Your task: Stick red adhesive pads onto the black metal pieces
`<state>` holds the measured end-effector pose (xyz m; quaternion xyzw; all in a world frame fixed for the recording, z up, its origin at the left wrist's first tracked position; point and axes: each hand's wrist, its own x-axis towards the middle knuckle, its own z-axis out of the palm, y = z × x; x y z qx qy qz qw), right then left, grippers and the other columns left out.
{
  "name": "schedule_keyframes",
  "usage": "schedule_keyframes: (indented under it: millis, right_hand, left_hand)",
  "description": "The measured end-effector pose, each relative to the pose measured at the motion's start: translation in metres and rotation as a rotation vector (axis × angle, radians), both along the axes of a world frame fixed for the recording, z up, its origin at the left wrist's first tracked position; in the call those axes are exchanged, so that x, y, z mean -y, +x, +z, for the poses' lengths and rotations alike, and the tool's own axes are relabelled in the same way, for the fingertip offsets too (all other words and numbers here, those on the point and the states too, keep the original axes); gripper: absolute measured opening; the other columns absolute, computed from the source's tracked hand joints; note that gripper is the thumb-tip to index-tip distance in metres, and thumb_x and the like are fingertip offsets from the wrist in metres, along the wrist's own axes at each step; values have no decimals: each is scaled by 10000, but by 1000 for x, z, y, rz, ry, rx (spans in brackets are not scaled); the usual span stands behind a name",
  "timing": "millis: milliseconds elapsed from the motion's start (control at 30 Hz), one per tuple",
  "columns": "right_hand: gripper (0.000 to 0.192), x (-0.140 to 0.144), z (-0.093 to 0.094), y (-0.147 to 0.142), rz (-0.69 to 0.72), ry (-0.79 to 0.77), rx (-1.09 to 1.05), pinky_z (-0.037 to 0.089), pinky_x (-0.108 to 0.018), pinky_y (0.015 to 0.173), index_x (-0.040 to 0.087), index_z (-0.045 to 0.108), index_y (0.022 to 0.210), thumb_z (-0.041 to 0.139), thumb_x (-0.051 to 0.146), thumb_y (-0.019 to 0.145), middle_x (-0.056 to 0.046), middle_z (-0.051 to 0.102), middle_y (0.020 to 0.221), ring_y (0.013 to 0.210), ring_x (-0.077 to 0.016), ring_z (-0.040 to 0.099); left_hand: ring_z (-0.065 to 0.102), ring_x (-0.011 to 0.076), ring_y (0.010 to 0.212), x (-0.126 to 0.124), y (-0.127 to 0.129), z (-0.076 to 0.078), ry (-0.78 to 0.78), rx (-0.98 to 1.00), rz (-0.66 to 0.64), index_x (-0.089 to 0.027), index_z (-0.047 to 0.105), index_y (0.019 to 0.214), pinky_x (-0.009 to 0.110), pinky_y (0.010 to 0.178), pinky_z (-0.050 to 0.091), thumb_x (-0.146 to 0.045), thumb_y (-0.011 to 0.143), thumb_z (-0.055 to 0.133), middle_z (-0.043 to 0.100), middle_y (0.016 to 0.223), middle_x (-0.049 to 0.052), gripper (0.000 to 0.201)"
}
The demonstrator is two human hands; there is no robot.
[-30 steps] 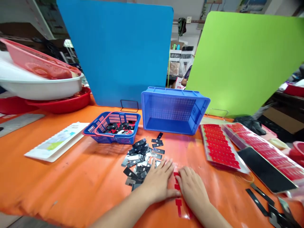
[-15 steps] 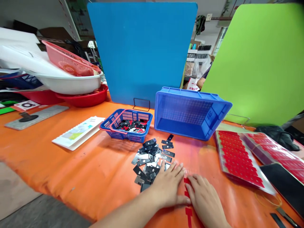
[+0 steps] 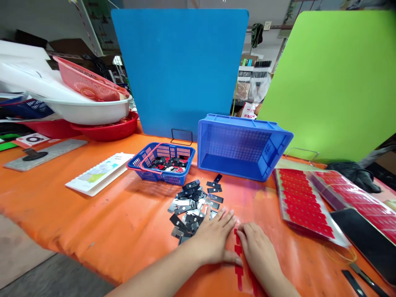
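A strip of red adhesive-looking tabs (image 3: 238, 270) lies on the orange table between my hands. My left hand (image 3: 215, 237) rests flat with its fingers spread, its thumb across the strip and its fingertips by a heap of small black and silver flat plates (image 3: 188, 206). At the strip's far end my right hand (image 3: 256, 249) is closed, fingertips bent together against the red edge. The hand partly covers another red strip (image 3: 254, 284) beneath it. What exactly lies under the right fingertips is hidden.
A blue basket (image 3: 185, 179) with more black, white and red pieces stands behind the heap. Beside it a blue crate (image 3: 202, 167) lies on its side. At right are red sheets in plastic (image 3: 303, 202), a black phone-like slab (image 3: 365, 243) and a cutter knife (image 3: 365, 278).
My right fingers have drawn closer together at the strip's far end. The left hand stays flat, and the whole view has shifted slightly.
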<state>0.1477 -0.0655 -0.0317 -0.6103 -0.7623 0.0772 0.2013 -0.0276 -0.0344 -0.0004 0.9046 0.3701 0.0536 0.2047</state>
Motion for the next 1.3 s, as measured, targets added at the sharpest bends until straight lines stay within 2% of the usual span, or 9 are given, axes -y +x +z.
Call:
schedule_keyframes:
  millis: [267, 367, 467, 600, 767, 900, 1000, 1133, 1300]
  right_hand:
    - [141, 14, 17, 1, 114, 237, -129, 413, -343, 745, 213, 516, 862, 375, 208, 859, -59, 564, 847, 797, -194, 530]
    - [95, 14, 25, 7, 75, 311, -253, 414, -351, 776, 225, 505, 891, 428, 242, 839, -61, 562, 892, 861, -203, 526]
    - [112, 12, 25, 13, 0, 330, -352, 423, -363, 778, 228, 500, 905, 458, 288, 820, -70, 559, 925, 897, -218, 526]
    - [118, 9, 21, 14, -53, 250, -434, 432, -370, 772, 228, 503, 895, 452, 302, 819, -69, 570, 923, 901, -222, 535]
    - [120, 8, 18, 13, -52, 217, -473, 440, -362, 762, 235, 511, 897, 470, 306, 809, -56, 574, 922, 898, -219, 538]
    - [148, 7, 20, 18, -97, 199, -531, 439, -352, 764, 232, 502, 938, 467, 301, 811, -52, 558, 949, 907, -213, 528]
    - [156, 6, 20, 20, -121, 185, -553, 435, -350, 764, 235, 508, 945, 470, 306, 812, -49, 553, 949, 901, -213, 525]
    - [141, 4, 21, 20, -96, 175, -585, 421, -367, 782, 228, 523, 915, 467, 308, 813, -59, 546, 947, 912, -221, 515]
    - [134, 3, 21, 19, -82, 171, -688, 404, -389, 799, 218, 539, 872, 513, 313, 782, -70, 549, 932, 912, -236, 512]
  left_hand:
    - [96, 304, 1294, -1, 3, 0, -12, 9, 0, -229, 102, 1355, 584, 965, -67, -697, 651, 345, 152, 1423, 78, 880]
    - [164, 289, 1281, -3, -3, 11, 7, 53, 13, -255, 236, 1320, 538, 999, -17, -684, 638, 403, 236, 1403, 71, 823]
    - [207, 257, 1269, -13, -17, 20, 106, 77, 208, -280, 470, 1146, 492, 1018, 21, -573, 715, 428, 344, 1352, 48, 523]
    - [167, 286, 1275, -29, -34, 18, 156, 7, 475, -250, 559, 967, 522, 1003, 34, -441, 683, 542, 389, 1308, 49, 342]
    - [258, 244, 1234, -32, -29, 11, 155, -4, 460, -240, 563, 853, 436, 997, 155, -329, 656, 583, 427, 1253, 14, 217]
    - [375, 250, 1124, -30, -23, 13, 214, 5, 505, -224, 542, 964, 389, 933, 249, -391, 616, 619, 459, 1198, 63, 393]
    - [384, 269, 1098, -30, -23, 14, 206, 14, 532, -209, 558, 900, 395, 907, 260, -441, 593, 632, 462, 1185, 73, 392]
    - [436, 254, 1009, -31, -18, 19, 142, 109, 535, -181, 554, 816, 352, 838, 315, -358, 591, 645, 516, 1070, 73, 300]
    - [530, 177, 807, -21, 8, 25, -47, 324, 489, -205, 562, 847, 284, 707, 366, -225, 742, 462, 599, 840, 28, 146]
